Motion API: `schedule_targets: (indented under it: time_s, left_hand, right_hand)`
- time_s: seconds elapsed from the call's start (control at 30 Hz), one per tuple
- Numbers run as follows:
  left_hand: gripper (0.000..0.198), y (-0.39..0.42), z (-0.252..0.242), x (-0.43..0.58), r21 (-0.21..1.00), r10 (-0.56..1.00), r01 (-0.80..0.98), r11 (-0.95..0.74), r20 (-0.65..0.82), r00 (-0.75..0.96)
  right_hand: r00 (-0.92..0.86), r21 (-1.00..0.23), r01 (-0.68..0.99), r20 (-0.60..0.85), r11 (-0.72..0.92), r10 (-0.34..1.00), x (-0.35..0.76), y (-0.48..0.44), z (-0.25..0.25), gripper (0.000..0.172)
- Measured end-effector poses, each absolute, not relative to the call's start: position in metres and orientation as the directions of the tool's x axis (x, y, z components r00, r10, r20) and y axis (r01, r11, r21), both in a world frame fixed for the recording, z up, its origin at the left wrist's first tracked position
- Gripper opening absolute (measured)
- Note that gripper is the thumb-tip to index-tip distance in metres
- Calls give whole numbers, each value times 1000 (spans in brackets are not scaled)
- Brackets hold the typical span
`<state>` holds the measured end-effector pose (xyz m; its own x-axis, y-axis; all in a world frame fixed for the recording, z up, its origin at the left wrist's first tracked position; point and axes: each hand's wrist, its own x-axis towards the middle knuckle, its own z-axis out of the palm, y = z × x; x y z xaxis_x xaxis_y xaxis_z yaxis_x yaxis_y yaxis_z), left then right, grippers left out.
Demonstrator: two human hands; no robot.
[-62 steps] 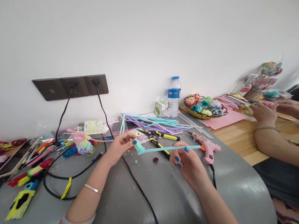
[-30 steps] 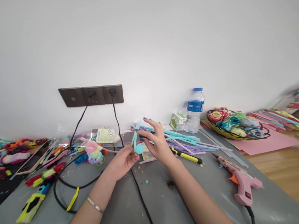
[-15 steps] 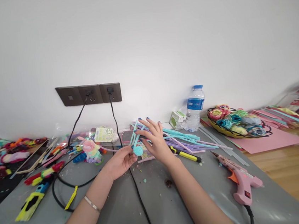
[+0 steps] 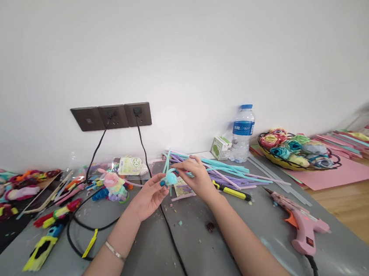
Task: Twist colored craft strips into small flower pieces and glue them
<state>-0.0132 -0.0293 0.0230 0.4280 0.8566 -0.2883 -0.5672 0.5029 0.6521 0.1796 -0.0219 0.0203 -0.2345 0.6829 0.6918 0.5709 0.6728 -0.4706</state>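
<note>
A turquoise pipe cleaner (image 4: 171, 177), wound into a small coil with loose ends sticking up, is held above the middle of the table. My left hand (image 4: 151, 196) pinches the coil from the left between thumb and fingers. From the right, my right hand (image 4: 196, 178) has its thumb and fingers closed on a strand of it. Behind the hands lies a loose pile of turquoise, purple and pink pipe cleaners (image 4: 231, 175). A yellow and black utility knife (image 4: 234, 192) rests just right of my right wrist.
A pink glue gun (image 4: 302, 222) lies at the right. Farther back stand a water bottle (image 4: 243, 134), a small box (image 4: 220, 147) and a basket of fabric-like roses (image 4: 294, 148). A black cable (image 4: 171, 236) crosses the grey table (image 4: 145, 265). A pastel fuzzy figure (image 4: 114, 185) sits at left.
My right hand's raised, spread fingers have come down and closed on the pipe cleaner by the coil. The coil has turned and its strand now bends across toward the right hand.
</note>
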Motion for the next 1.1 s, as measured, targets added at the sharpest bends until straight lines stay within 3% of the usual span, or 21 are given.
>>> schedule_targets:
  time_s: [0.23, 0.6, 0.9, 1.1]
  left_hand:
    - [23, -27, 23, -11, 672, 901, -614, 414, -206, 383]
    - [27, -23, 17, -10, 733, 956, -627, 264, -112, 271]
    - [33, -28, 17, -4, 850, 999, -527, -3, 31, 44]
    - [33, -27, 12, -4, 895, 997, -439, -79, 67, -44]
  right_hand:
    - [-169, -594, 512, 638, 620, 751, 177, -24, 22, 10]
    - [-185, -640, 480, 595, 600, 782, 173, -29, 23, 9]
    - [-269, -691, 415, 528, 592, 805, 172, -28, 21, 6]
    - [-317, -724, 400, 466, 562, 826, 171, -29, 23, 10]
